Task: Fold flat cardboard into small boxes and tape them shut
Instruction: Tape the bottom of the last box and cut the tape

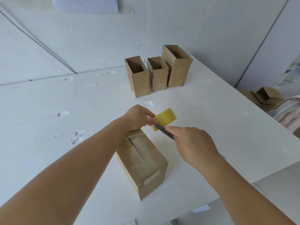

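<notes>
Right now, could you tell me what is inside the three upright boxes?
The three open boxes show only bare cardboard inner walls; their bottoms are hidden by their own walls.

We see a white table (48, 111) dotted with tape scraps (78, 135), a paper sheet (86, 4) on the wall, and a pale cloth bundle (287, 114) at right.

**A:** quick count, how many boxes on the table?

**B:** four. Three open ones standing in a row at the back: (140, 78), (158, 75), (177, 67). Plus one taped box (142, 161) lying up front. One yellow tape roll (165, 120), one blade (164, 129).
</notes>
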`<state>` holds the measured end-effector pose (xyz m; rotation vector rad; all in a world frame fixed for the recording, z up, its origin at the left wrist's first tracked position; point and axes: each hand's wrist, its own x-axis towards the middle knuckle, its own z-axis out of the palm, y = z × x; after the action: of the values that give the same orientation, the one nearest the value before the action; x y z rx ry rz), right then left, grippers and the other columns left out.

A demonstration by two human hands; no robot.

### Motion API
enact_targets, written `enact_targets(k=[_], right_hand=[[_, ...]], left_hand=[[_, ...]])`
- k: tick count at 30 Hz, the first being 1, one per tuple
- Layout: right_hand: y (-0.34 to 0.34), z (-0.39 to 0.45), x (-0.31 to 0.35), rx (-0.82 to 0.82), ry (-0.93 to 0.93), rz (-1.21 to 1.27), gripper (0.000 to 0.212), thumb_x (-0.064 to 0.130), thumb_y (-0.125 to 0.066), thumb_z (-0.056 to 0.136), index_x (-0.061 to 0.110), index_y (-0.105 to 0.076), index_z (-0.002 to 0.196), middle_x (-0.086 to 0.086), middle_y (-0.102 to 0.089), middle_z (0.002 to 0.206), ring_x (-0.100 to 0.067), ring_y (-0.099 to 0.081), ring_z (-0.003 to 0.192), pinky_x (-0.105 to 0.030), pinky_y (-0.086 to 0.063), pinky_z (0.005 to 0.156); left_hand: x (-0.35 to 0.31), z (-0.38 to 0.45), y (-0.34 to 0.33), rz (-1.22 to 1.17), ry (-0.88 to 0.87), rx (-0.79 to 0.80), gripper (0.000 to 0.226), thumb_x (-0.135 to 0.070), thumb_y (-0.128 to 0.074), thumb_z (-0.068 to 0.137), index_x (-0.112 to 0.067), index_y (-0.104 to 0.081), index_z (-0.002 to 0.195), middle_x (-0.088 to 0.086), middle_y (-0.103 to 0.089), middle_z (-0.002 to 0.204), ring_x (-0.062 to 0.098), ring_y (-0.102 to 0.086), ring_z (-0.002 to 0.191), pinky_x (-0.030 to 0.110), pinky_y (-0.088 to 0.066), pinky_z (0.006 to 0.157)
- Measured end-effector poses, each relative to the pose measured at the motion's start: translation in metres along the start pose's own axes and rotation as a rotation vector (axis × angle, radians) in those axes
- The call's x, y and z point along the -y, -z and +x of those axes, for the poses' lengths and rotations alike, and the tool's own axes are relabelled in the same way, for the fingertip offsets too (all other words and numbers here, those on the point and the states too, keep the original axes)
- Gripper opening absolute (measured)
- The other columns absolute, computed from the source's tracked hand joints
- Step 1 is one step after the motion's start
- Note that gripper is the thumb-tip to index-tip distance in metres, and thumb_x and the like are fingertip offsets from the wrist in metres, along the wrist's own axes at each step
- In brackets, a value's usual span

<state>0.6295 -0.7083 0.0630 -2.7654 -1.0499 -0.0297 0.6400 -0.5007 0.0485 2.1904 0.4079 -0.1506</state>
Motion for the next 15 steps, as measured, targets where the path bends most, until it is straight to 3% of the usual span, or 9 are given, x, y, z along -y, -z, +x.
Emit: enact_targets(k=[3,7,12,15], right_hand=[[-0.003,0.006,0.003,0.024,0.024,-0.025,0.032,0.013,-0.04,0.095,0.029,-0.051,0.121,0.0,-0.063,0.092,-0.025,-0.059,0.08,-0.029,-0.037,0.061],[0.003,0.018,0.003,0.069,0.034,-0.071,0.028,0.016,-0.041,0.096,0.029,-0.053,0.117,-0.002,-0.058,0.088,-0.024,-0.055,0.075,-0.03,-0.036,0.06],[-0.027,0.026,0.01,0.284,0.101,-0.155,0.036,0.008,-0.046,0.088,0.03,-0.062,0.113,0.0,-0.058,0.087,-0.023,-0.053,0.072,-0.028,-0.032,0.057],[-0.062,0.035,-0.007,0.328,-0.005,-0.042,0.057,0.009,-0.038,0.094,0.049,-0.042,0.134,0.002,-0.064,0.108,-0.025,-0.062,0.093,-0.028,-0.04,0.065]], left_hand=[[0.003,0.003,0.0,-0.003,-0.005,-0.001,0.016,-0.029,-0.076,0.079,-0.022,-0.074,0.092,-0.006,-0.067,0.072,0.006,-0.057,0.07,0.023,-0.045,0.069],[0.007,0.007,0.0,-0.01,-0.021,0.003,0.02,-0.028,-0.078,0.077,-0.021,-0.075,0.095,-0.008,-0.067,0.074,0.007,-0.058,0.074,0.023,-0.046,0.072],[0.002,0.005,-0.001,-0.161,-0.057,-0.029,0.013,-0.021,-0.079,0.077,-0.022,-0.074,0.089,-0.007,-0.064,0.068,0.001,-0.054,0.062,0.009,-0.042,0.056],[0.005,0.005,0.001,-0.188,-0.04,-0.041,0.011,-0.021,-0.079,0.077,-0.028,-0.073,0.081,-0.008,-0.063,0.063,-0.002,-0.052,0.054,0.009,-0.041,0.053]])
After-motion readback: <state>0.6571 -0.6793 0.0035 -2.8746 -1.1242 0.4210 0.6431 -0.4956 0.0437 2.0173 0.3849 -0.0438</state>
